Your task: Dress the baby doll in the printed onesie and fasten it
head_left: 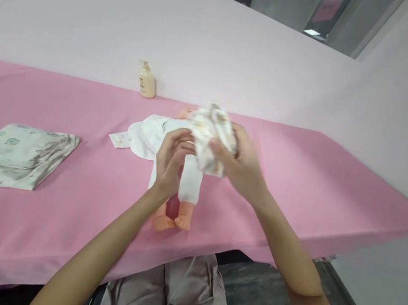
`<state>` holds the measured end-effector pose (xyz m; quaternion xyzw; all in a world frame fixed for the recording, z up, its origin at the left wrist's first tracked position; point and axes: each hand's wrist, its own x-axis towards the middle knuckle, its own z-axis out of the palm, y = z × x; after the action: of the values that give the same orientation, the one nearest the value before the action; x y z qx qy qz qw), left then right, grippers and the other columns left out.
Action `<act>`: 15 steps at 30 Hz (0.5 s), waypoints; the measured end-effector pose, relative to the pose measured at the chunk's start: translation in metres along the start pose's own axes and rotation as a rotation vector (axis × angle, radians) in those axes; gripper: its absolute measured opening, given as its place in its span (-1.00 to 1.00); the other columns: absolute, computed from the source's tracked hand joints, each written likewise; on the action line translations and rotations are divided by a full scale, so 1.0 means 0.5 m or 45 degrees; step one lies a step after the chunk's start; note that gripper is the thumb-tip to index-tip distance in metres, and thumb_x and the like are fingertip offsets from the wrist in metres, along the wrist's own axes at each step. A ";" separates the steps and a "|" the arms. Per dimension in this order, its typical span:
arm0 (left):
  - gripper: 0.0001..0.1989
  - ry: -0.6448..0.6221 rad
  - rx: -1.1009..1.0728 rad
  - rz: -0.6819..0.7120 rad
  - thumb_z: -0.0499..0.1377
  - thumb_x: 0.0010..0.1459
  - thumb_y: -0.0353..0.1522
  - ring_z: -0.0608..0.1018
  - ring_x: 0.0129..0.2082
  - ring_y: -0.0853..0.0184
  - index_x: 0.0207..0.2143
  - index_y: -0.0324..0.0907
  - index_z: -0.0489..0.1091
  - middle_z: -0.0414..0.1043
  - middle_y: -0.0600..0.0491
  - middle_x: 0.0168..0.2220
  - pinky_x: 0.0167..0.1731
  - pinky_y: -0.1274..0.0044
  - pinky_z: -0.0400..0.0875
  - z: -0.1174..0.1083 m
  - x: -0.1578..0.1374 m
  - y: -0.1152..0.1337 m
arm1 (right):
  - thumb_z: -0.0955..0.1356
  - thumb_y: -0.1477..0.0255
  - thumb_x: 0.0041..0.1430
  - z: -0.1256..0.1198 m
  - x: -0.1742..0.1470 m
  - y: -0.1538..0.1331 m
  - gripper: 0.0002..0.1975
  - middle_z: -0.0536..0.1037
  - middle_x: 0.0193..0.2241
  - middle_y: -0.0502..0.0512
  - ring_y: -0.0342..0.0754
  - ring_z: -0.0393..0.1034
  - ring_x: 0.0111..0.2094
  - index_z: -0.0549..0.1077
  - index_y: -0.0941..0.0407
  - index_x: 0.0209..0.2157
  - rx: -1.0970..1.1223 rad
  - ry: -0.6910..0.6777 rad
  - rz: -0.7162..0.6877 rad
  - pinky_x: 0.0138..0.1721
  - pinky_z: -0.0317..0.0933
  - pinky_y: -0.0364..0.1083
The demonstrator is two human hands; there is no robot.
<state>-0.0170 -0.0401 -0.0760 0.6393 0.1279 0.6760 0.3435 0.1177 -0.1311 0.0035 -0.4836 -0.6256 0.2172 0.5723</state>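
Note:
My right hand [240,161] grips a bunched white cloth [210,135] with a tan print, raised above a baby doll; the cloth is slightly blurred. Close to its left side is my left hand [173,160], fingers loosely curled, thumb apart, and nothing visible in it. The doll lies on its back in a white garment [191,182], bare feet [183,217] toward me. Both hands and the cloth hide much of its torso and head. To the doll's left, a white sleeve-like piece of cloth [147,137] with a printed end spreads over the table.
A pink cover [94,238] drapes the table. On the left lies a folded white cloth [18,154] with a green print. A cream pump bottle [147,82] stands at the back against the white wall [92,22]. The table's front edge is just before my lap.

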 end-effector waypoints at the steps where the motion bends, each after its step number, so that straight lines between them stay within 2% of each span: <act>1: -0.61 0.055 -0.057 0.015 0.14 0.30 -0.02 0.58 -0.25 0.30 -0.01 -0.07 0.39 0.49 0.01 -0.17 -0.22 0.44 0.54 0.000 -0.003 0.030 | 0.37 0.07 0.27 0.028 0.001 -0.018 -0.52 0.52 -0.15 0.11 -0.01 0.48 -0.22 0.34 0.05 0.09 0.124 -0.177 -0.020 -0.28 0.44 -0.05; 3: -0.60 0.088 -0.135 0.001 0.18 0.25 0.01 0.55 -0.29 0.32 -0.03 -0.04 0.39 0.45 0.04 -0.24 -0.32 0.50 0.53 -0.003 -0.012 0.087 | 0.32 0.05 0.33 0.066 -0.007 -0.044 -0.53 0.49 -0.12 0.12 -0.01 0.47 -0.18 0.33 0.04 0.12 0.262 -0.359 -0.104 -0.24 0.48 -0.04; 5: -0.63 0.104 -0.129 -0.021 0.31 0.19 -0.11 0.54 -0.28 0.35 -0.02 0.00 0.38 0.44 0.07 -0.20 -0.33 0.53 0.53 -0.008 -0.019 0.132 | 0.26 0.06 0.39 0.079 -0.017 -0.055 -0.56 0.48 -0.10 0.11 0.00 0.46 -0.12 0.34 0.03 0.12 0.305 -0.398 -0.184 -0.16 0.49 -0.02; 7: -0.66 0.111 -0.080 -0.068 0.36 0.17 -0.23 0.54 -0.27 0.36 -0.03 0.01 0.39 0.44 0.09 -0.19 -0.34 0.54 0.53 -0.012 -0.021 0.163 | 0.23 0.09 0.42 0.076 -0.024 -0.054 -0.60 0.48 -0.08 0.10 -0.02 0.47 -0.11 0.33 0.00 0.14 0.322 -0.369 -0.216 -0.17 0.50 -0.03; 11: -0.74 -0.040 -0.110 -0.136 0.34 0.20 -0.34 0.56 -0.32 0.34 -0.07 0.05 0.44 0.47 0.11 -0.23 -0.46 0.51 0.55 -0.010 -0.011 0.188 | 0.29 0.19 0.40 0.053 -0.024 -0.038 -0.69 0.51 -0.10 0.06 -0.10 0.50 -0.25 0.35 0.00 0.08 0.351 -0.228 -0.219 -0.43 0.46 -0.14; 13: -0.69 -0.103 -0.145 -0.136 0.33 0.21 -0.33 0.58 -0.32 0.34 -0.01 0.11 0.43 0.49 0.13 -0.20 -0.48 0.50 0.55 -0.009 -0.002 0.190 | 0.33 0.25 0.36 0.042 -0.025 -0.032 -0.75 0.51 -0.18 0.03 -0.13 0.48 -0.34 0.38 0.01 0.02 0.285 -0.137 -0.256 -0.53 0.41 -0.18; 15: -0.56 -0.107 -0.117 -0.132 0.33 0.22 -0.30 0.60 -0.21 0.32 0.11 0.18 0.36 0.48 0.12 -0.07 -0.37 0.47 0.60 -0.011 0.009 0.192 | 0.35 0.38 0.32 0.034 -0.028 -0.029 -0.79 0.51 -0.19 0.02 -0.15 0.45 -0.38 0.40 0.00 -0.02 0.156 -0.054 -0.326 -0.57 0.38 -0.19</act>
<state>-0.0508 -0.1060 -0.0147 0.6432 0.1149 0.6350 0.4121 0.0953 -0.1444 0.0043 -0.3594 -0.6795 0.1905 0.6106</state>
